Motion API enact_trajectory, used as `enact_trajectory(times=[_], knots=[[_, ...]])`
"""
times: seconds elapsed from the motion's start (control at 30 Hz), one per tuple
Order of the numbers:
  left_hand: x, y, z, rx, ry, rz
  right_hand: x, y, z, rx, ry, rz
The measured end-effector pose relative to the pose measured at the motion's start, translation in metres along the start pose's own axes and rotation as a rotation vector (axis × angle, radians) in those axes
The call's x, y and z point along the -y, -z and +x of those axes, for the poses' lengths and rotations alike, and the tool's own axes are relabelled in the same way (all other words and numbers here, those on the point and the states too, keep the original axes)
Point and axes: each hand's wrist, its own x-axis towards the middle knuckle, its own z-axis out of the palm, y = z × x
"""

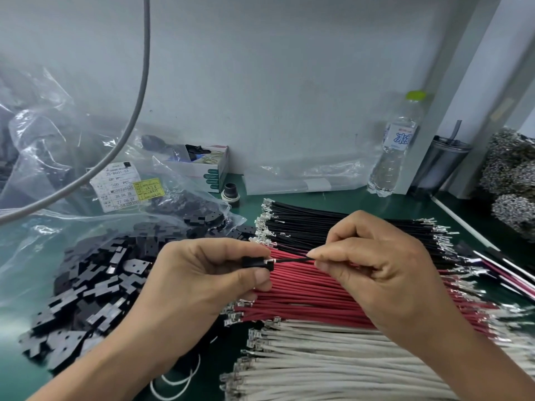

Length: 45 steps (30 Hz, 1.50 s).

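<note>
Beneath and all around the grip, a green table [405, 204]. Far to the left of the grip and beyond it, crumpled clear plastic bags [43, 134]. Directly under the grip and off to its right, three flat rows of cut leads with metal ends: black wires [333, 224] just beyond the grip, red wires [304, 302] right below it, white wires [318, 366] on the near side. Down and to the left of the grip, a heap of black housings [95, 285] spilling out of a bag. At the grip's left side, the left hand [202, 282], thumb and curled fingers pinching one small black housing [256, 262], raised clear of the rows. At its right side, the right hand [376, 264], thumb and forefinger closed on a single black wire [292, 259], held roughly level above the red wires. High above and left of the grip, a grey cable [139, 91] hanging in a curve. Well beyond the grip to the right, an upright water bottle [395, 149] with a green cap, and just beside it a dark tumbler [445, 160]. Between the two pinches, the silver terminal [269, 260] of the held wire, touching the mouth of the housing; seated inside or only at the opening, impossible to tell.
</note>
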Motion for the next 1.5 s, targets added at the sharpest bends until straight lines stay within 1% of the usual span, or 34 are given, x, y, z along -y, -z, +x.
enact_trajectory(times=[0.1,0.17,0.23,0.3,0.4,0.53,0.63,0.73,0.87,1.13,1.23,1.3,1.37,1.47,1.5], knots=[[0.001,0.002,0.000,0.017,0.010,-0.007,0.001,-0.004,0.000,0.026,-0.035,0.081],[0.002,0.001,-0.001,0.009,-0.019,0.035,0.000,-0.005,-0.001,0.042,-0.041,0.041],[0.003,-0.001,-0.001,0.000,-0.086,0.151,0.001,-0.006,-0.001,0.052,-0.021,-0.045],[0.003,-0.002,-0.002,0.003,-0.120,0.206,0.001,-0.007,-0.001,0.052,-0.035,-0.036],[0.003,-0.003,-0.002,0.030,-0.081,0.102,0.003,-0.011,-0.002,0.081,-0.098,0.065],[0.001,-0.003,-0.001,-0.011,-0.106,0.124,0.004,-0.012,-0.002,0.096,-0.146,0.121],[0.001,-0.002,0.001,-0.044,-0.109,0.183,0.004,-0.012,-0.002,0.098,-0.148,0.068],[0.003,-0.004,-0.001,-0.012,-0.120,0.177,0.008,-0.019,-0.004,0.111,-0.101,0.022],[0.007,-0.005,-0.002,-0.010,-0.146,0.212,0.013,-0.025,-0.006,0.081,-0.038,-0.040],[0.004,-0.005,-0.003,0.002,-0.194,0.233,0.017,-0.026,-0.003,0.067,0.021,-0.125],[0.003,-0.007,0.000,-0.026,-0.184,0.217,0.015,-0.016,0.003,0.023,0.033,-0.269],[0.002,-0.007,0.001,-0.075,-0.183,0.214,0.016,-0.009,0.002,-0.021,0.077,-0.382],[0.002,-0.006,0.002,-0.136,-0.172,0.200,0.017,-0.008,-0.002,0.024,0.104,-0.411],[0.001,-0.003,0.003,-0.197,-0.150,0.167,0.019,-0.019,-0.006,0.209,0.085,-0.473],[0.002,-0.002,0.004,-0.207,-0.143,0.166,0.018,-0.023,-0.007,0.248,0.075,-0.513]])
